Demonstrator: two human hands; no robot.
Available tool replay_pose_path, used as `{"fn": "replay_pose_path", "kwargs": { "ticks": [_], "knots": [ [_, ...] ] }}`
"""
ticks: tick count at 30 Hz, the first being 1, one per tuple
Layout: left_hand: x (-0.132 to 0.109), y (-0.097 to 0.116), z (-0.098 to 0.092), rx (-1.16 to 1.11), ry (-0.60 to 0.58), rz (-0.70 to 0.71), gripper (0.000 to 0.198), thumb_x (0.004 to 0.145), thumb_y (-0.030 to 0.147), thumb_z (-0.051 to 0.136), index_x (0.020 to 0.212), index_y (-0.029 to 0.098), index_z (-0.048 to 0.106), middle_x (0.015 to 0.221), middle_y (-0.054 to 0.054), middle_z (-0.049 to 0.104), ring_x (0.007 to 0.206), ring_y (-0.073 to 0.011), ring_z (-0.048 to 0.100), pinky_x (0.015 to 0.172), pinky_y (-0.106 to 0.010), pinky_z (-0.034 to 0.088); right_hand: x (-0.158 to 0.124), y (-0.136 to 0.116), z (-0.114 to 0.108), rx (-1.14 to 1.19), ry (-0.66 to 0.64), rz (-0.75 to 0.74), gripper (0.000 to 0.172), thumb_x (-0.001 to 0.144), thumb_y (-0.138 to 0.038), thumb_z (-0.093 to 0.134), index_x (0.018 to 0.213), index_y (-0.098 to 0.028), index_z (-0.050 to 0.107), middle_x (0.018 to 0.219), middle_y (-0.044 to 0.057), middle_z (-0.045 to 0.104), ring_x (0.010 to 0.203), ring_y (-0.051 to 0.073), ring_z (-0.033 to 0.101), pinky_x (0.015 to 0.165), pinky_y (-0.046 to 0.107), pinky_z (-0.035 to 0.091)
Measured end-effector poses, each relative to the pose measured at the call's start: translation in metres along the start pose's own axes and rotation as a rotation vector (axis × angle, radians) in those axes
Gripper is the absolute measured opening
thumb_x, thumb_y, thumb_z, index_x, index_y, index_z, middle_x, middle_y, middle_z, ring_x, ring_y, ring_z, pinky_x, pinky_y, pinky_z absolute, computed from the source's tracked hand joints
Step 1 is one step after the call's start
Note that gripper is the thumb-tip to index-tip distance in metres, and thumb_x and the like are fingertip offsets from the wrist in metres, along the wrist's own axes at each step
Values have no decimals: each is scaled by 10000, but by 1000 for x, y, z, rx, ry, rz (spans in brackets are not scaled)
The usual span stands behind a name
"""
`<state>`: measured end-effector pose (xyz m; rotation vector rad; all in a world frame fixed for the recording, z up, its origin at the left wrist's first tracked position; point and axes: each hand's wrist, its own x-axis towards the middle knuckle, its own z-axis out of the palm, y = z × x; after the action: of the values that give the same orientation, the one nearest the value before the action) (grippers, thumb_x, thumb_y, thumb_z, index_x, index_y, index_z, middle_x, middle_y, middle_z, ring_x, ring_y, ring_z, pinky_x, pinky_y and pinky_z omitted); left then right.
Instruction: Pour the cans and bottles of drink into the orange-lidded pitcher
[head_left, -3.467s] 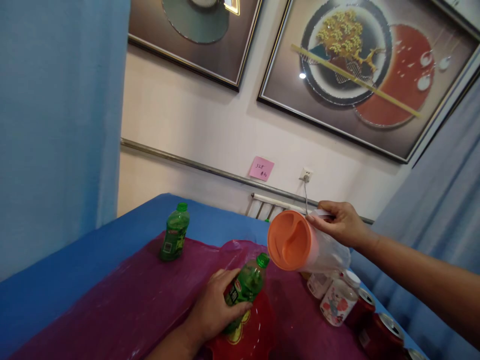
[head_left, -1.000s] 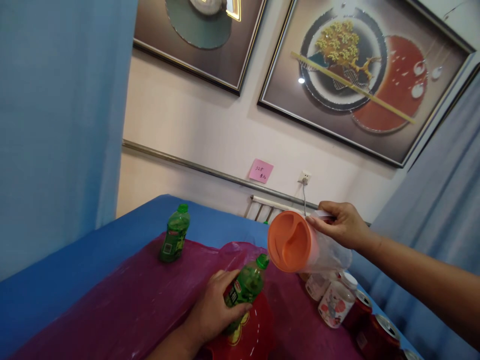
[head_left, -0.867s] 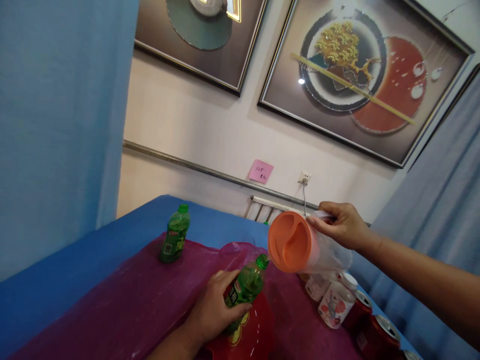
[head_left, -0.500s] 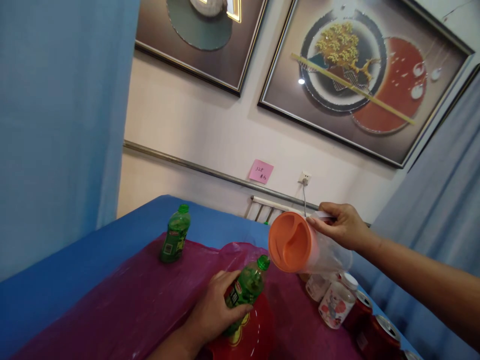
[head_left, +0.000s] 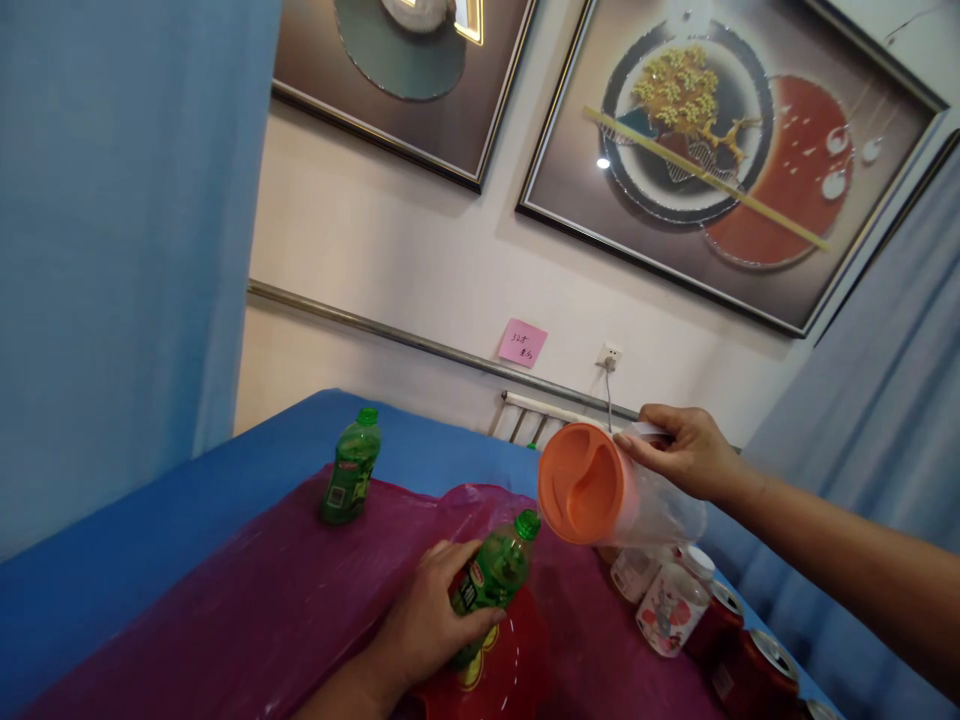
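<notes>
My left hand [head_left: 431, 610] is wrapped round a green plastic bottle [head_left: 501, 565] with a green cap. That bottle leans to the right over a shiny red plate or tray [head_left: 517, 660] with a yellow pattern. By its handle, my right hand [head_left: 686, 450] grips a clear plastic pitcher [head_left: 660, 510]. The pitcher is tipped on its side, its orange lid [head_left: 581, 483] facing left and towards me, above and to the right of the bottle cap. Whether anything is inside the pitcher I cannot tell. A second green bottle [head_left: 351, 470] stands upright farther back on the left.
A magenta plastic sheet [head_left: 247, 600] covers part of the blue table [head_left: 292, 430]. Along the right edge stand a printed glass jar [head_left: 673, 608], another jar behind it and dark red cans [head_left: 757, 675]. Blue curtains [head_left: 127, 220] hang at both sides; a wall with framed pictures rises behind.
</notes>
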<state>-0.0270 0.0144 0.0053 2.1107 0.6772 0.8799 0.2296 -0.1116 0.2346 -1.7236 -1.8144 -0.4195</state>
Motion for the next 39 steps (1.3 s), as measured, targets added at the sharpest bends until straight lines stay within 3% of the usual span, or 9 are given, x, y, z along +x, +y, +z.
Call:
{"fn": "replay_pose_path", "kwargs": {
  "ticks": [39],
  "knots": [
    [-1,4,-2,5,-6,18,577,643,282,821,1200,242,679,1063,-46,697,1018,-277,618,930,-393,472,-1,-4,0,-18,18,-20,490,831,-522,637,561,-232,349,522,-71,290,498,86,276,451,236,218]
  ]
}}
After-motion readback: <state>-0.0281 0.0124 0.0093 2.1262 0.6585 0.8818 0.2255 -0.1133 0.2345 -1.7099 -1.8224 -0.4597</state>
